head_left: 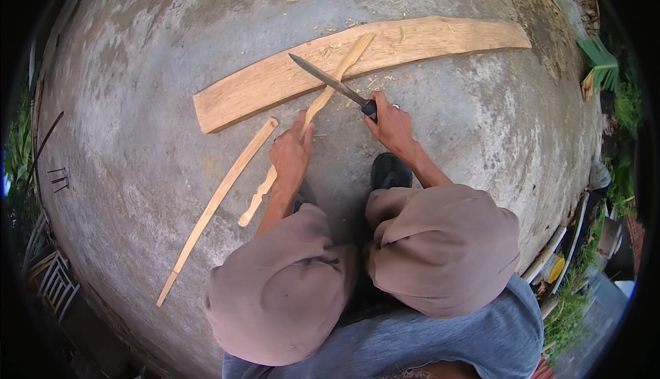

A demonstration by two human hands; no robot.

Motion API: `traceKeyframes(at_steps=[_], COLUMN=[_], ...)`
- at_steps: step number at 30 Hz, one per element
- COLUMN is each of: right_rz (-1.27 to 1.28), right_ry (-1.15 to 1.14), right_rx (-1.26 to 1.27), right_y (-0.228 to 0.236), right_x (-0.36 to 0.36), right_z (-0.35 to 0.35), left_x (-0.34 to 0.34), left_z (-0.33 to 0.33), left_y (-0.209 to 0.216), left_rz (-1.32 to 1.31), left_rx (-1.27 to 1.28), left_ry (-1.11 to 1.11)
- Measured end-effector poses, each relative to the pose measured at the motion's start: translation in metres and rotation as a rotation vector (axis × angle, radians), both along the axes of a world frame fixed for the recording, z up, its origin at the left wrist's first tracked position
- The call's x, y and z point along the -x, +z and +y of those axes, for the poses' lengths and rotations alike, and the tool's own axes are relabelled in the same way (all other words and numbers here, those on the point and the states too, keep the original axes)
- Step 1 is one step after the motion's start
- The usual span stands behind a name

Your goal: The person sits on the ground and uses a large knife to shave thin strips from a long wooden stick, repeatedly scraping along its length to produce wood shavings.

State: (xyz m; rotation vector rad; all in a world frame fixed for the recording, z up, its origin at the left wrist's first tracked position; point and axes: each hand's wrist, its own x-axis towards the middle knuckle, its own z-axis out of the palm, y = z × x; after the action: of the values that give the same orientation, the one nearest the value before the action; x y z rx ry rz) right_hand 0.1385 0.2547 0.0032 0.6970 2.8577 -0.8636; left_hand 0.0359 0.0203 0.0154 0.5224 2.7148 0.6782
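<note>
My left hand point(291, 150) is closed round the middle of a carved wooden stick point(320, 104). The stick's far end rests on a broad wooden plank point(254, 90), and its notched near end sticks out below my hand. In my right hand point(392, 128) is the dark handle of a long knife point(326, 78). Its blade points to the far left and crosses over the stick, near the plank's front edge. Whether the edge touches the wood I cannot tell. Left of my left hand, a second slim, curved wooden strip point(216, 203) lies on the ground.
Wood shavings point(385, 78) are scattered on and around the plank. The ground is worn concrete point(137, 117). My knees rise close below my hands, and a dark shoe point(390, 171) stands under my right wrist. Green plants point(601, 62) border the concrete at the right.
</note>
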Motion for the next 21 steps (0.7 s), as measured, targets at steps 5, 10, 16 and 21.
traceKeyframes(at_steps=[5, 10, 16, 21], right_rz=[0.014, 0.015, 0.005, -0.067], right_ry=[0.005, 0.055, 0.046, 0.063], right_rx=[-0.107, -0.139, -0.121, -0.172], right_y=[-0.009, -0.011, -0.007, -0.003], right_x=[0.013, 0.012, 0.012, 0.017], right_z=[0.001, 0.002, 0.004, 0.005], left_x=[0.004, 0.004, 0.005, 0.006], left_z=[0.000, 0.000, 0.000, -0.001], left_y=[0.005, 0.001, 0.000, 0.000], left_rz=[-0.132, -0.154, -0.172, -0.171], left_rx=[-0.039, -0.131, -0.133, -0.107], left_ry=[-0.005, -0.012, -0.007, 0.016])
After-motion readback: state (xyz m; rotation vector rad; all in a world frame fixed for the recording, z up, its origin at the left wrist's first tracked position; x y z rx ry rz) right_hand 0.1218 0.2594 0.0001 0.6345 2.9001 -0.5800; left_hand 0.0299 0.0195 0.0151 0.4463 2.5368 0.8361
